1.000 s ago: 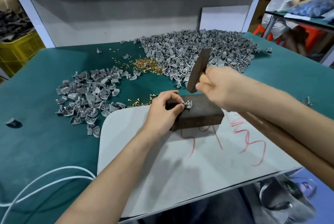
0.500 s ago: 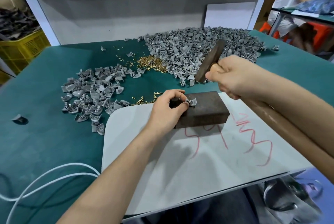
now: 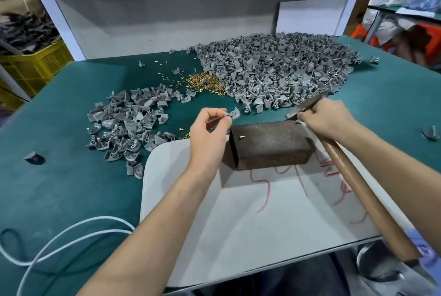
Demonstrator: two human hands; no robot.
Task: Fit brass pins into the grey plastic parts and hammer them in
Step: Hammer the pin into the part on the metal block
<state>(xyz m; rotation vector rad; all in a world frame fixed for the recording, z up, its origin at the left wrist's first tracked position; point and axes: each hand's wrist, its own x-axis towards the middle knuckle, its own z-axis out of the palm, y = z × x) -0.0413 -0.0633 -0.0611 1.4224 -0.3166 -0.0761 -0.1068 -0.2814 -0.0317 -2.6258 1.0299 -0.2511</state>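
— Well, left hand [image 3: 207, 133]?
— Pinches one grey part [image 3: 233, 113] between thumb and fingertips, eleven o'clock of the block [image 3: 269, 147].
— And right hand [image 3: 327, 120]?
— Curled round the hammer [image 3: 348, 176] near its head, two o'clock. One brass pin [image 3: 241, 137] lies on the block.

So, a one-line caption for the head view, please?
Left hand pinches a grey part near the brown block; right hand holds the hammer.

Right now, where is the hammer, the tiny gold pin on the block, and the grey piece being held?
hammer [image 3: 355, 186]: head view, middle of its wooden handle.
brass pin [image 3: 241, 137]: head view, on its round head.
grey part [image 3: 232, 114]: head view, on its curved body.
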